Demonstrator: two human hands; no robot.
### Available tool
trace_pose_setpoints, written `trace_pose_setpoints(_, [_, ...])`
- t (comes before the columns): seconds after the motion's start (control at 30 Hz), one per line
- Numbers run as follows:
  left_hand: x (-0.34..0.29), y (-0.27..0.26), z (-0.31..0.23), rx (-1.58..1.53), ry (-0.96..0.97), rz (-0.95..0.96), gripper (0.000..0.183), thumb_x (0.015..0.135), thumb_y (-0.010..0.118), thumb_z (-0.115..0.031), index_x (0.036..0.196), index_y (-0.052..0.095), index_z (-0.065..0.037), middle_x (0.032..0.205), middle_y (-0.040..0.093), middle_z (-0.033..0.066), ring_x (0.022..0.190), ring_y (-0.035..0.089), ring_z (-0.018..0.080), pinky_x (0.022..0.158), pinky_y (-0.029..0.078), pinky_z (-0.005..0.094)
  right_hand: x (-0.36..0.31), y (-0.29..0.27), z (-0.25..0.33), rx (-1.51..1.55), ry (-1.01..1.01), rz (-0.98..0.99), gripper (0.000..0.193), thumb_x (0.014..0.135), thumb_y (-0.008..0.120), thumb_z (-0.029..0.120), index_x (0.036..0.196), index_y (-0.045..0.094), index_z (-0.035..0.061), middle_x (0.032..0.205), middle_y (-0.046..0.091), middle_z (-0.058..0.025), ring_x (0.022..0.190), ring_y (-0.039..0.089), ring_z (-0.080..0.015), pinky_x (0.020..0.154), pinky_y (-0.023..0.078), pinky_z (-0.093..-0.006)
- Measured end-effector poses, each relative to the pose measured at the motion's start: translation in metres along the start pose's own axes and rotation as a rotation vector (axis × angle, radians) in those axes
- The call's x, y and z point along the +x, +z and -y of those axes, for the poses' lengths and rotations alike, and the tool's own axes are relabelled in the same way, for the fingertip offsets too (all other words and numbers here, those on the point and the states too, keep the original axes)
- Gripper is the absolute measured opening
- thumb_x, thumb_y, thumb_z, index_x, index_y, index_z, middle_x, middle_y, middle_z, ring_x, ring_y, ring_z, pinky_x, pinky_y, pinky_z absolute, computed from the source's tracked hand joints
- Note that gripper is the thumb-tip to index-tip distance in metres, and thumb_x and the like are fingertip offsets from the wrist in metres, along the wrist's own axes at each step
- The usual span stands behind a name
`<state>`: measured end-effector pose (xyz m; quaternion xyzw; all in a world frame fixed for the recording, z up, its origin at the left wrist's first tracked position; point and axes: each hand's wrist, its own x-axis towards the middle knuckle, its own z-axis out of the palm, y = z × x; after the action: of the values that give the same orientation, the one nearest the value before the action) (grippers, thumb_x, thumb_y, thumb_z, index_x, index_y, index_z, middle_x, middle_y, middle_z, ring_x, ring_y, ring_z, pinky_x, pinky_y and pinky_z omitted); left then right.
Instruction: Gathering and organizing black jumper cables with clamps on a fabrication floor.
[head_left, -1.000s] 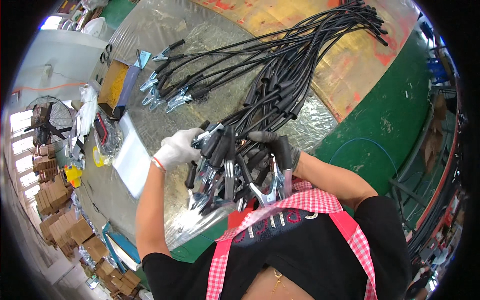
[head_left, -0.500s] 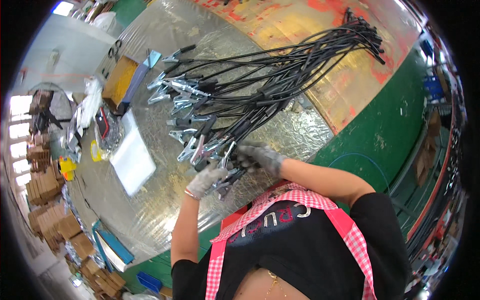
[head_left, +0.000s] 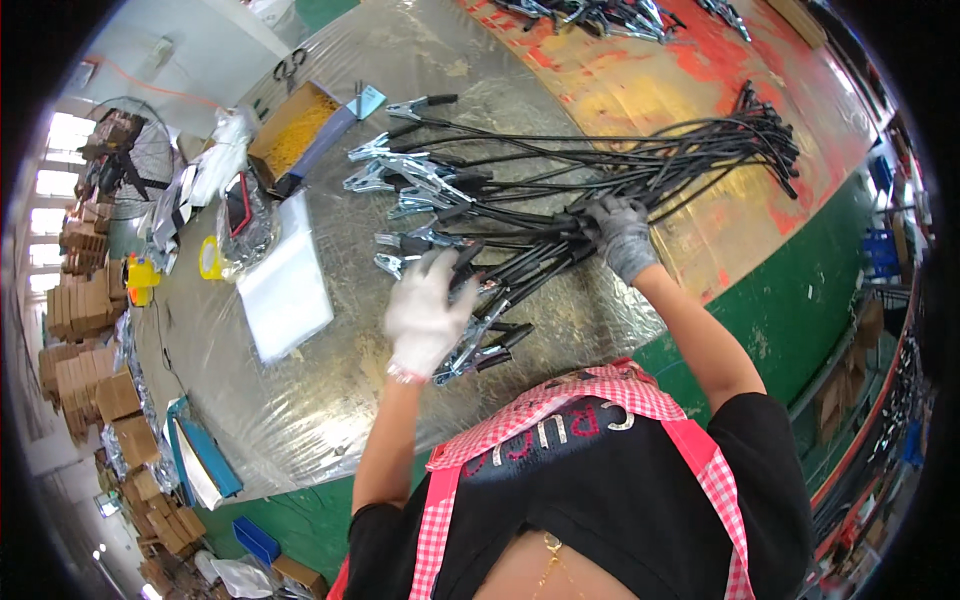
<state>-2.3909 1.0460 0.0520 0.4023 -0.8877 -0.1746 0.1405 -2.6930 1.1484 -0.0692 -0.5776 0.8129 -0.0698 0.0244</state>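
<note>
A bundle of black cables (head_left: 690, 165) with silvery metal spring clamps (head_left: 425, 178) at its left ends lies across the table. My left hand (head_left: 428, 315), in a whitish glove, is over the nearer clamps with its fingers stretched and somewhat apart. Its palm side is hidden, but nothing shows as gripped. Farther right, my right hand (head_left: 622, 235), in a grey glove, has its fingers curled over the middle of the cable bundle. A few nearer clamps (head_left: 485, 352) lie beside my left wrist.
More clamps with cables (head_left: 600, 15) lie at the far edge. Left of the bundle are clear plastic sheets (head_left: 285, 285), a box of yellow small pieces (head_left: 297, 125), yellow tape (head_left: 210, 258) and scissors (head_left: 290, 65). A fan (head_left: 130, 160) and cardboard boxes (head_left: 85, 300) stand beyond.
Both hands have moved away from my body: the left from the nearest clamps to farther ones, the right off to the right onto the cables. The view has shifted, showing more clamps at the far edge.
</note>
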Motion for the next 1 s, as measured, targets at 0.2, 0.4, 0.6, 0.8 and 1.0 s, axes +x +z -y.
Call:
trace_pose_setpoints(0.2, [-0.046, 0.05, 0.016, -0.133, -0.015, 0.067, 0.045, 0.076, 0.068, -0.021, 0.116, 0.057, -0.005, 0.11, 0.06, 0.0169, 0.103, 0.057, 0.0343, 0.089, 0.045, 0.0425, -0.013, -0.04, 0.03, 0.062, -0.053, 0.214, 0.032, 0.084, 0.061, 0.038, 0.107, 0.063, 0.0152, 0.105, 0.06, -0.009, 0.106, 0.056, -0.0283, 0.092, 0.038, -0.0482])
trace_pose_setpoints(0.4, [-0.053, 0.081, 0.019, -0.098, -0.032, -0.031, 0.046, 0.07, 0.069, -0.014, 0.113, 0.057, -0.003, 0.11, 0.06, 0.0162, 0.104, 0.056, 0.0352, 0.092, 0.044, 0.0444, 0.035, -0.027, 0.126, 0.401, -0.223, 0.515, 0.03, 0.09, 0.056, 0.034, 0.103, 0.06, 0.0081, 0.087, 0.068, -0.014, 0.085, 0.066, -0.0345, 0.074, 0.051, -0.0451])
trace_pose_setpoints(0.6, [-0.055, 0.076, 0.025, -0.09, -0.062, 0.016, 0.052, 0.068, 0.071, -0.015, 0.115, 0.055, -0.001, 0.11, 0.059, 0.0171, 0.102, 0.056, 0.036, 0.092, 0.044, 0.0448, 0.078, -0.013, 0.159, 1.181, 0.229, 0.967, 0.035, 0.09, 0.06, 0.029, 0.121, 0.062, 0.0116, 0.071, 0.062, -0.0025, 0.062, 0.057, -0.0163, 0.057, 0.046, -0.0305])
trace_pose_setpoints(0.8, [-0.039, 0.053, 0.008, -0.356, -0.296, 0.09, 0.052, 0.075, 0.071, -0.033, 0.119, 0.057, -0.008, 0.114, 0.06, 0.0154, 0.105, 0.057, 0.035, 0.09, 0.046, 0.0433, 0.023, -0.006, 0.104, 1.271, -0.018, 0.376, 0.03, 0.092, 0.06, 0.023, 0.116, 0.063, 0.005, 0.08, 0.061, -0.0028, 0.071, 0.052, -0.0111, 0.064, 0.044, -0.0248])
trace_pose_setpoints(1.0, [-0.047, 0.046, 0.012, -0.451, -0.458, 0.071, 0.042, 0.083, 0.063, -0.034, 0.119, 0.06, -0.012, 0.113, 0.063, 0.0122, 0.104, 0.06, 0.0313, 0.089, 0.047, 0.0397, 0.052, -0.036, 0.118, 1.465, 0.26, 0.244, 0.028, 0.091, 0.064, 0.022, 0.109, 0.062, 0.0013, 0.082, 0.059, 0.001, 0.072, 0.051, -0.011, 0.067, 0.045, -0.0265])
